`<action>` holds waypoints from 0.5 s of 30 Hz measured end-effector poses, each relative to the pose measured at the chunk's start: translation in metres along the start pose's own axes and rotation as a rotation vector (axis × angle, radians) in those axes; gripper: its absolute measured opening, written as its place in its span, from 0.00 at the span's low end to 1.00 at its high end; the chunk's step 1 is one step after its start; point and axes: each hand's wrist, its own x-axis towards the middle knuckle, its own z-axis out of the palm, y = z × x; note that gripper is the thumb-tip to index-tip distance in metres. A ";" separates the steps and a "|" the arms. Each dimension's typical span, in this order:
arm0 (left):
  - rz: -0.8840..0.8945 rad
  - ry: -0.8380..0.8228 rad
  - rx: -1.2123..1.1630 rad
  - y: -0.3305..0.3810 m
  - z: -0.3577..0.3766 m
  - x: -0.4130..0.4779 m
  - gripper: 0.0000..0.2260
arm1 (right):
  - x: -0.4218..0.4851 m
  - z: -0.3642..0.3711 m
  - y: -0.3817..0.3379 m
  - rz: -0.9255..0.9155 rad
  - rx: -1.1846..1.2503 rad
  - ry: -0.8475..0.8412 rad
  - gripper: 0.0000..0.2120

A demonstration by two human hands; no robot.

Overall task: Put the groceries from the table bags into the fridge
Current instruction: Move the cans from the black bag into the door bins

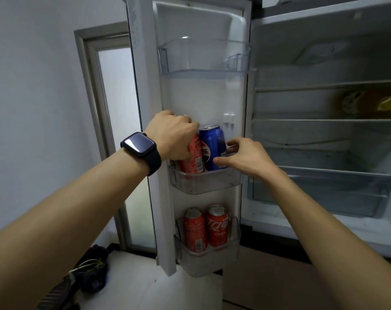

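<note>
A red can (191,156) is held upright, top end up, in the middle door bin (203,181) by the left hand (174,136), which is closed around it. A blue can (212,147) is stood upright just beside it, touched by the right hand (243,158) with fingers spread. Two red cans (204,228) are kept upright in the bottom bin (212,258). Nothing is seen in the top bin (203,55).

Three red cans (193,158) and one blue can (211,148) in all, three clear door bins (203,182), two hands (175,135), one dark wristwatch (139,145), one ring (187,117), one yellowish item (369,101) on an inner shelf.
</note>
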 end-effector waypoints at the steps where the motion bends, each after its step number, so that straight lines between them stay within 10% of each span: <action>1: -0.004 0.001 0.001 0.000 -0.002 -0.001 0.22 | -0.001 -0.002 -0.001 0.005 -0.005 0.000 0.36; 15: -0.180 -0.044 -0.182 0.034 -0.055 -0.108 0.20 | -0.122 -0.026 -0.007 -0.093 -0.008 0.000 0.22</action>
